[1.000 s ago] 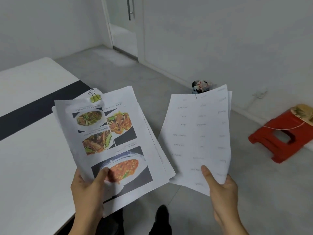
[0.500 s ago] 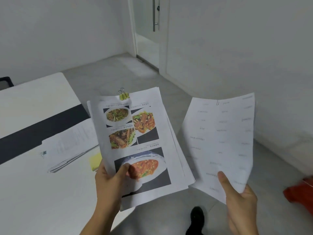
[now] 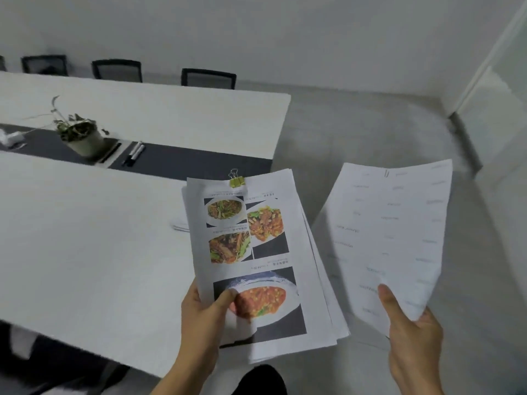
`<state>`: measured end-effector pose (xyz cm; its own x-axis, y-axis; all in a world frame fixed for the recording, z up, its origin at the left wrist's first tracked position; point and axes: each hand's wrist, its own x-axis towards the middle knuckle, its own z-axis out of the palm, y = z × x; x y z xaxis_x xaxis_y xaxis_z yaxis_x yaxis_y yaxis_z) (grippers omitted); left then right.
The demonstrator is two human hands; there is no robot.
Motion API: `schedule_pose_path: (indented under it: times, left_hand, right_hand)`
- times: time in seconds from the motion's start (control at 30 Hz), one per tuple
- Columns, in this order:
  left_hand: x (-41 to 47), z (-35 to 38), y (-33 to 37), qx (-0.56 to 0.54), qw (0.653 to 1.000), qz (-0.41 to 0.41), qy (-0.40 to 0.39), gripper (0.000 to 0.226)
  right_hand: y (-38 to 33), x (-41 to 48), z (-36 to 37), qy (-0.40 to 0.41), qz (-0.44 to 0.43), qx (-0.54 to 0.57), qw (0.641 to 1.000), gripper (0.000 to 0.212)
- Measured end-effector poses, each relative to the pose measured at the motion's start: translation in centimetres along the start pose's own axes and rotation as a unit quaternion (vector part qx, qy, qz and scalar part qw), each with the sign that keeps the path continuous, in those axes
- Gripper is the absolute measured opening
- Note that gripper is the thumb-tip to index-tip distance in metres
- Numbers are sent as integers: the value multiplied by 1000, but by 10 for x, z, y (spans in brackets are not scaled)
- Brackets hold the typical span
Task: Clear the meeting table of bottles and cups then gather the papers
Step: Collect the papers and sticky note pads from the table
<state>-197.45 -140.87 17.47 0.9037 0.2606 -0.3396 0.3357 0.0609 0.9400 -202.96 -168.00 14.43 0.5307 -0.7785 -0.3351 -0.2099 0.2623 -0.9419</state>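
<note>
My left hand [image 3: 206,312] grips a stack of papers [image 3: 256,252] by its lower left edge; the top sheet shows food photos and a gold binder clip [image 3: 236,181] holds the top. My right hand [image 3: 410,334] holds a second sheaf of white sheets [image 3: 393,238] with faint text and a small paper clip at the top. Both bundles hang just past the end of the white meeting table [image 3: 85,252]. A further paper [image 3: 181,223] lies on the table, mostly hidden behind the left stack.
A potted plant [image 3: 81,136] and two markers [image 3: 134,153] sit on the table's dark centre strip [image 3: 199,163]. White items [image 3: 8,138] lie at the far left. Several black chairs [image 3: 208,78] line the far side. Grey floor and a door frame [image 3: 467,115] are to the right.
The view has swung left, bringing the table's length, plant, markers and chairs into sight; the red stool has left the view. Both hands keep hold of their papers.
</note>
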Motion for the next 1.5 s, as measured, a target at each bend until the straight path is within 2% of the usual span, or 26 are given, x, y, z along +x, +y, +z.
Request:
schedule_pose_path:
  times: [0.07, 0.2, 0.3, 0.43, 0.6, 0.7, 0.93, 1.0, 1.07, 1.1, 1.2, 1.27, 1.37, 1.5]
  left_hand:
    - [9, 9, -7, -30, 998, -21, 55, 36]
    - [50, 35, -19, -102, 984, -53, 135, 32]
    - [105, 62, -23, -144, 969, -72, 189, 31]
    - [201, 100, -22, -181, 943, -97, 262, 26]
    - [299, 119, -25, -158, 914, -151, 343, 31]
    - [332, 117, -40, -137, 899, -187, 371, 34]
    - [361, 119, -58, 7, 884, -283, 372, 49]
    - [357, 127, -49, 28, 870, -292, 397, 64]
    - [350, 134, -39, 62, 847, -292, 440, 77]
    - [345, 139, -30, 59, 847, -281, 448, 75]
    - [330, 159, -1, -82, 879, -226, 411, 47]
    - [319, 172, 17, -188, 874, -187, 407, 36]
    - [311, 180, 15, -216, 849, -159, 455, 34]
    - [318, 178, -11, -142, 827, -177, 515, 44]
  right_hand:
    - [-8, 27, 28, -44, 4, -40, 998, 13]
    - [-13, 78, 85, -98, -10, -117, 988, 17]
    - [-22, 120, 125, -109, -26, -170, 979, 25]
    - [-44, 181, 179, -108, -38, -221, 968, 23]
    - [-71, 241, 251, -143, -40, -244, 958, 20]
    - [-81, 269, 291, -184, -32, -252, 950, 27]
    - [-89, 331, 377, -301, -34, -311, 901, 22]
    - [-89, 348, 402, -353, -13, -308, 883, 20]
    - [-87, 354, 430, -438, 29, -306, 845, 17]
    - [-86, 352, 445, -488, 50, -306, 815, 15]
    - [-75, 333, 488, -636, 75, -309, 703, 20]
    - [-64, 317, 507, -702, 76, -318, 633, 28]
    - [-45, 293, 523, -751, 55, -334, 567, 28]
    - [-10, 270, 542, -774, 30, -380, 506, 31]
